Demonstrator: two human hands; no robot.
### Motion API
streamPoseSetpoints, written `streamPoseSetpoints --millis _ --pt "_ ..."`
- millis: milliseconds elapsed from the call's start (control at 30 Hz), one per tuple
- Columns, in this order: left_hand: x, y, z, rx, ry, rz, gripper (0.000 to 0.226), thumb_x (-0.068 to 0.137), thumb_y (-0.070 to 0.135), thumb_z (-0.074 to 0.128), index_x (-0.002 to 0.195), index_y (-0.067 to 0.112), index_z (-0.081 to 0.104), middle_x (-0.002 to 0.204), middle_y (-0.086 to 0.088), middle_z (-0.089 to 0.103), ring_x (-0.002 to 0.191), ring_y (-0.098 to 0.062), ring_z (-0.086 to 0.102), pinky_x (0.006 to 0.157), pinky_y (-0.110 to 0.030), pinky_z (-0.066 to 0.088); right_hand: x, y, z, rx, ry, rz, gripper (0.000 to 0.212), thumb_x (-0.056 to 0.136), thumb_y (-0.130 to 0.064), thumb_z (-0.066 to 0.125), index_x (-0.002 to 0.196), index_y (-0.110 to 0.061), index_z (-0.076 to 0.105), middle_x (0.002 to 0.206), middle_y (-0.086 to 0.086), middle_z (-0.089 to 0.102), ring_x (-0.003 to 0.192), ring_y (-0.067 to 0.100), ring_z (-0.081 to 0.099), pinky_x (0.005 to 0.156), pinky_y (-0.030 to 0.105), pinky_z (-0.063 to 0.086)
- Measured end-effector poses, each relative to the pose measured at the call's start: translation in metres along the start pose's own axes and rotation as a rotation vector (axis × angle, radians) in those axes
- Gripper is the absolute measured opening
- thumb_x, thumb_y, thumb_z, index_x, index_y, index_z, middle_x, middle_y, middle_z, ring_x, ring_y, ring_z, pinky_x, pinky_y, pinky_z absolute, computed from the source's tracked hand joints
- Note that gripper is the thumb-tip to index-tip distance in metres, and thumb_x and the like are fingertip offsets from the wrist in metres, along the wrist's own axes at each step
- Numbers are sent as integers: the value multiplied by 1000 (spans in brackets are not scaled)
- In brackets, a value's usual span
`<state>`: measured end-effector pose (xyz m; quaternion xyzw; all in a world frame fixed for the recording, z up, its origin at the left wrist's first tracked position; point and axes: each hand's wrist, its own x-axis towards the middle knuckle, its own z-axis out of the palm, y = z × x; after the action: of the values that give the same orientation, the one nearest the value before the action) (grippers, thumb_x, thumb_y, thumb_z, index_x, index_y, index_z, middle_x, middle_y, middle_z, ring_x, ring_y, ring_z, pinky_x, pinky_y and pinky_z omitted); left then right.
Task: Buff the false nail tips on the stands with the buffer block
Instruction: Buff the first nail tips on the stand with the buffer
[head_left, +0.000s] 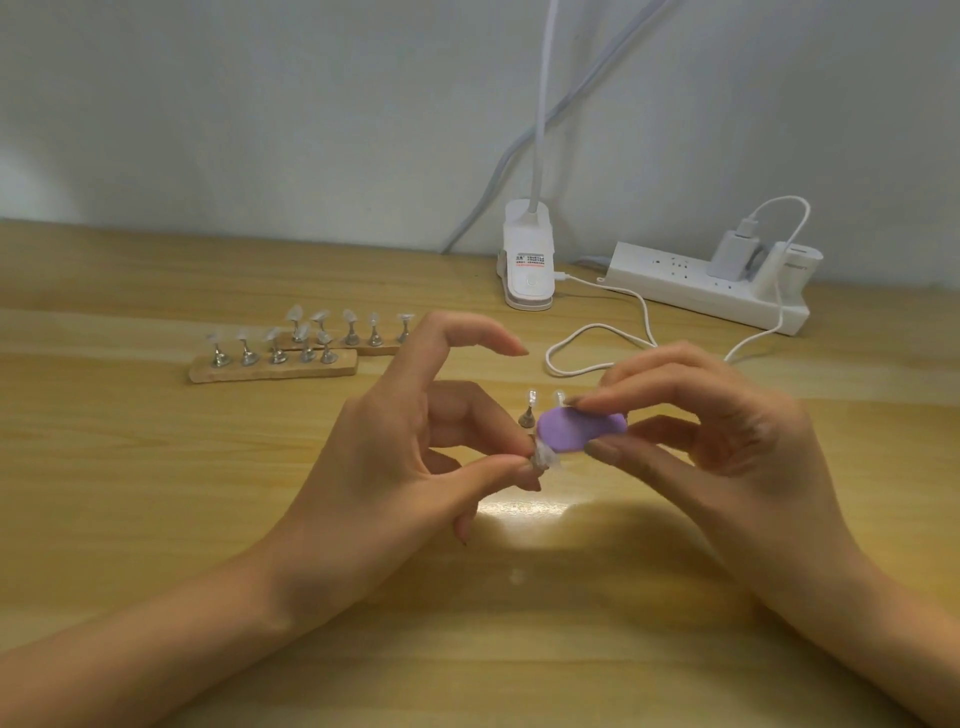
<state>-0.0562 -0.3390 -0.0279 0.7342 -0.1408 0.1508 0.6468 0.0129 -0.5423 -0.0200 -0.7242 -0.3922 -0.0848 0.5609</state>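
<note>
My left hand (410, 457) pinches a small metal stand with a clear false nail tip (545, 460) between thumb and fingers, its index finger raised. My right hand (711, 431) grips a purple oval buffer block (579, 428) between thumb and fingertips, and the block's lower edge touches the held tip. Just behind the block, two more clear tips on metal stands (530, 410) stand on the table, partly hidden. Two wooden bases (270, 370) at the back left carry several stands with tips.
The wooden table (156, 493) runs to a pale wall. At the back stand a white clip lamp base (527, 260) and a white power strip (706, 288) with a charger. A white cable (597, 332) loops on the table behind my hands.
</note>
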Motion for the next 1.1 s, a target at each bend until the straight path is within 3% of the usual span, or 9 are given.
streamPoseSetpoints --millis 233,400,533,667,800,900,967,1033,1100 --pt "1 0 -1 35 -14 24 57 80 4 76 122 34 49 79 -5 74 78 -25 76 44 -25 50 -2 -2 -5 69 19 6 23 79 -28 77 102 -24 77 100 -6 73 95 22 69 73 28 59" --pt "-2 0 1 -21 -24 21 60 80 14 76 128 36 49 82 -4 75 81 -26 76 46 -25 52 -4 -3 -2 62 7 -17 23 82 -39 75 103 -28 75 103 -5 72 97 26 68 70 36 59" --pt "-1 -1 3 -105 -15 -16 61 82 5 79 128 33 50 83 -4 74 85 -27 76 48 -26 54 -3 -3 -7 143 7 37 30 88 -31 70 117 -23 71 102 2 68 89 17 67 65 23 56" --pt "-1 1 3 -185 -13 -46 59 80 4 76 127 30 52 82 -6 71 87 -29 76 49 -28 56 -2 -7 -4 369 -36 276 32 78 -48 80 102 -28 74 97 1 72 75 11 64 57 21 52" --pt "0 1 5 -184 4 -66 60 78 -1 76 124 32 56 80 -5 68 78 -25 75 51 -31 57 -1 -10 6 733 -163 523 24 86 -16 57 108 -16 67 83 12 68 63 16 62 43 24 49" --pt "0 0 5 -183 -2 -79 59 77 1 76 123 32 56 80 -5 69 83 -29 76 51 -30 56 2 -12 0 981 -217 706 32 61 -3 54 86 -11 72 82 10 59 63 16 59 40 22 46" --pt "0 1 6 -168 2 -84 59 76 4 80 121 35 57 79 -4 71 83 -32 75 49 -29 55 5 -13 -7 1109 -236 784 27 57 -5 57 82 -10 68 83 10 57 65 17 57 40 21 46" --pt "0 2 7 -161 -1 -89 59 73 13 83 121 36 57 78 -5 71 82 -35 75 47 -28 53 9 -17 -7 1075 -261 814 25 58 -12 68 83 -11 63 77 7 53 60 15 51 36 21 44" --pt "0 3 8 -162 -5 -93 59 71 18 82 121 36 58 77 -5 71 81 -34 75 44 -27 51 8 -22 -6 706 -282 711 28 66 -21 75 90 -16 62 66 3 46 49 11 41 35 19 38"
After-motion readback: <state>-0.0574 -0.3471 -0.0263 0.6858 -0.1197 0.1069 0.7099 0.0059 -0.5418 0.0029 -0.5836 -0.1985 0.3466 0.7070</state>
